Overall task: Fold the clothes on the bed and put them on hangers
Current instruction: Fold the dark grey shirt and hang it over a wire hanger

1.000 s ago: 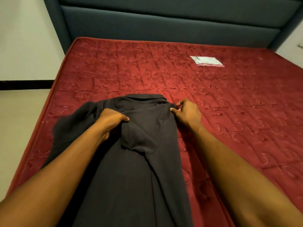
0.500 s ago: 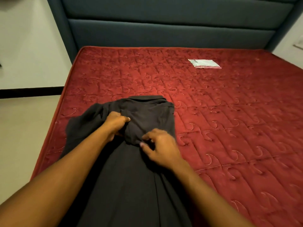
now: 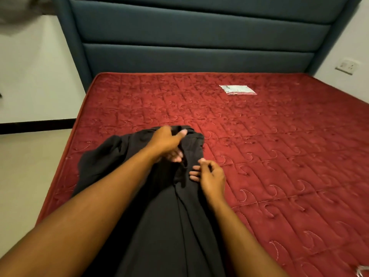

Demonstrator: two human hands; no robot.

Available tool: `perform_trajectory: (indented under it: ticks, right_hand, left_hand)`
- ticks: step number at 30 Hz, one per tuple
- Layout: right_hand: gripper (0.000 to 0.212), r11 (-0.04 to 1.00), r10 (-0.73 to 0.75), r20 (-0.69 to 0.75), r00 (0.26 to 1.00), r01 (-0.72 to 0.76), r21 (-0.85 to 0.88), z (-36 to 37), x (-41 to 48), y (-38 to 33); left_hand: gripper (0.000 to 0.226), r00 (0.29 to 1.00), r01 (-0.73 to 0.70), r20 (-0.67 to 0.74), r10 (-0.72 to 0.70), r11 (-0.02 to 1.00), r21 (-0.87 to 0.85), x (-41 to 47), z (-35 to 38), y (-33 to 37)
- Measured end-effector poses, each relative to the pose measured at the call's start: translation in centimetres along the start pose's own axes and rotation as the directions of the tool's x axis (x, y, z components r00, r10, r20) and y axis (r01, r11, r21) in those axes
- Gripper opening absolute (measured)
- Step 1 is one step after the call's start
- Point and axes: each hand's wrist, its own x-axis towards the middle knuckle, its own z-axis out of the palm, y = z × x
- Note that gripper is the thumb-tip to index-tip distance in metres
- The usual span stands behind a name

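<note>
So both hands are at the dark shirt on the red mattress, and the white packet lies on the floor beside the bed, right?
Not the floor: the head view shows the white packet lying on the red mattress, up toward the headboard. The rest holds: the left hand and right hand are at the dark shirt.

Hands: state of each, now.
Left hand: grips the black shirt near its collar.
Right hand: fingers curled at the shirt's edge; grip cannot be told.
</note>
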Motion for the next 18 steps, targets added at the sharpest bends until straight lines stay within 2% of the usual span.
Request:
perform_trajectory:
  ticks: [1,2,3,5,6,8,10,12,15,16,18]
  right_hand:
    - [0.035,0.997,0.069,-0.043,0.997,-0.067,0.035,-0.2,0.4,-0.1]
    - [0.051,0.993,0.114,-0.080,0.990,-0.113,0.023,-0.4,0.7,-0.3]
    - [0.060,0.990,0.135,-0.111,0.985,-0.137,-0.012,-0.7,1.1,-0.3]
    - [0.054,0.988,0.145,-0.115,0.983,-0.150,-0.039,-1.1,1.3,-0.6]
    - [0.046,0.987,0.129,-0.104,0.986,-0.137,-0.080,-1.2,1.3,-0.7]
    - [0.038,0.942,0.022,-0.082,0.996,-0.048,-0.333,-1.5,1.0,-1.0]
    - [0.039,0.814,-0.123,-0.060,0.991,0.066,-0.578,-1.9,0.2,-1.0]
    - [0.043,0.628,-0.261,-0.037,0.965,0.140,-0.765,-2.1,-0.9,-1.3]
    - [0.044,0.403,-0.440,0.073,0.895,0.270,-0.874,-0.9,-2.3,-1.4]
    - [0.042,0.361,-0.474,0.111,0.873,0.308,-0.880,-0.4,-2.5,-1.5]
    - [0.032,0.357,-0.499,0.183,0.847,0.393,-0.847,1.0,-2.8,-1.6]
  left_hand:
    - [0.045,0.993,0.036,0.115,-0.017,0.985,-0.170,-0.2,0.4,0.4]
    - [0.044,0.989,0.043,0.147,-0.007,0.968,-0.245,-0.3,0.6,0.3]
    - [0.042,0.991,0.006,0.132,0.026,0.971,-0.238,-0.4,0.9,-0.3]
    - [0.028,0.985,-0.126,0.115,0.130,0.991,-0.038,-1.8,1.4,-2.1]
    - [0.019,0.970,-0.188,0.166,0.177,0.981,0.054,-2.7,1.7,-3.2]
    - [0.012,0.941,-0.233,0.276,0.196,0.967,0.107,-4.8,2.1,-4.7]
    - [0.014,0.945,-0.221,0.259,0.197,0.973,0.066,-6.4,2.1,-5.4]
    - [0.014,0.968,-0.217,0.141,0.209,0.975,0.040,-7.1,1.2,-5.9]
    - [0.016,0.977,-0.180,-0.096,0.192,0.976,0.118,-7.8,-1.9,-8.0]
    - [0.016,0.955,-0.169,-0.212,0.208,0.968,0.185,-7.7,-3.0,-8.9]
    - [0.019,0.836,-0.073,-0.485,0.255,0.929,0.363,-7.3,-6.4,-10.6]
